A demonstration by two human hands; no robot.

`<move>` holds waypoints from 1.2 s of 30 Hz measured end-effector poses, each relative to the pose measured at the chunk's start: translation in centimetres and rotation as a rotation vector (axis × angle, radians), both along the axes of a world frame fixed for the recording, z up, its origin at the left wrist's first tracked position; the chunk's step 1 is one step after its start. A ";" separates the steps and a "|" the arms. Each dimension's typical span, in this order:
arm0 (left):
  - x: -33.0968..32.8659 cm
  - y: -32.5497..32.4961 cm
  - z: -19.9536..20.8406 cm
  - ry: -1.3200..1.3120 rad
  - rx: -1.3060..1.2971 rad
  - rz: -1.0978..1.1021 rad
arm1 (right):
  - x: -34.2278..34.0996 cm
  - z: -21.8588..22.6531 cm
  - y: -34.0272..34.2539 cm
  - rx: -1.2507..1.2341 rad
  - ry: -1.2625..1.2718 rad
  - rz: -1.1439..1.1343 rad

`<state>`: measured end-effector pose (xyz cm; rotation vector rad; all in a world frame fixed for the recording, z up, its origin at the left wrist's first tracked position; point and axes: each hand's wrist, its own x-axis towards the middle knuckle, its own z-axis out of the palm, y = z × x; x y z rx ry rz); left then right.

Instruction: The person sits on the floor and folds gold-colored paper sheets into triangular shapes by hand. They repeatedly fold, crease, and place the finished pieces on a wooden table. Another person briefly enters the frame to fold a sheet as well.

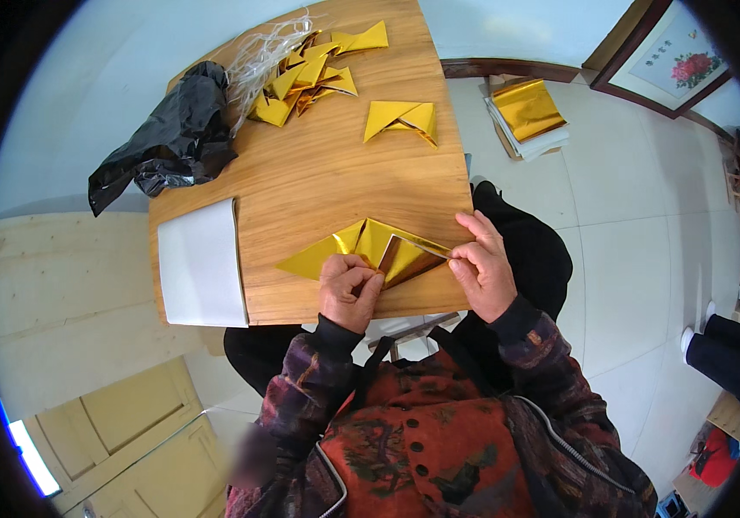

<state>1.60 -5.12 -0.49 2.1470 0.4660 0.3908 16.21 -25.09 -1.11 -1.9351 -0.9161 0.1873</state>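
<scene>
A sheet of gold foil paper [370, 237], partly folded into a wide pointed shape, lies near the front edge of the wooden table [318, 173]. My left hand [349, 289] is closed on its lower middle, fingers curled and pinching the paper. At the right corner, my right hand [481, 263] pinches the paper between thumb and fingers. A darker, coppery fold shows between both hands. Farther back on the table sits a finished-looking folded gold piece [402, 119], with a pile of similar folded gold pieces [301, 79] behind it to the left.
A black plastic bag [182, 129] and a tangle of clear plastic strips [259, 60] lie at the table's back left. A white folded sheet [201, 266] rests at the left edge. On the floor at right stands a stack of gold paper [528, 110]. Another person's legs [732, 350] show far right.
</scene>
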 end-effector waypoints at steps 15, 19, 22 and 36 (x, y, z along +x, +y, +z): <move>0.6 -0.4 0.2 -0.009 0.077 0.046 | 0.4 0.3 -0.3 -0.008 0.090 -0.008; 0.6 -0.6 0.2 0.006 0.054 0.068 | 0.5 0.6 -0.7 0.038 0.175 0.011; 0.6 -0.8 0.3 0.037 0.043 0.089 | 0.7 0.8 -0.9 0.059 0.250 0.019; 0.8 -1.1 0.7 0.088 0.078 0.131 | 1.2 0.7 -0.1 0.009 0.155 -0.015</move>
